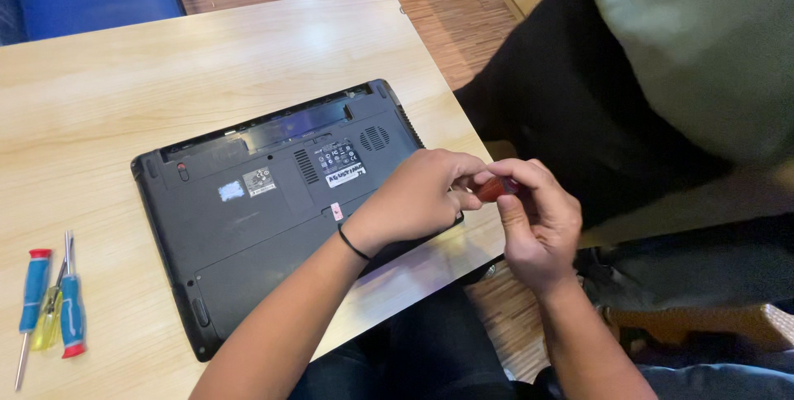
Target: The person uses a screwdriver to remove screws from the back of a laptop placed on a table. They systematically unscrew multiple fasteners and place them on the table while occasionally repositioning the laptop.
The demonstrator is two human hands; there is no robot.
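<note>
The left hand (422, 197) rests over the near right corner of a black laptop (248, 226) that lies upside down on a light wooden table (165, 69). Its fingers are curled together and meet the right hand (538, 218) just past the laptop's right edge. The right hand is closed around a small red screwdriver handle (494, 188), which is pinched between the fingertips of both hands; the tool's tip is hidden, so its contact point cannot be determined. A thin black band (354, 244) circles the left wrist. The laptop's empty battery bay (273, 131) runs along its far edge, with white labels (341, 170) and vent slots near the middle. On the table's near left side, well apart from the hands, lie three screwdrivers (51, 301): two with blue and red handles, and one with a yellow handle between them. Another person's dark sleeve (579, 77) occupies the far right.
</note>
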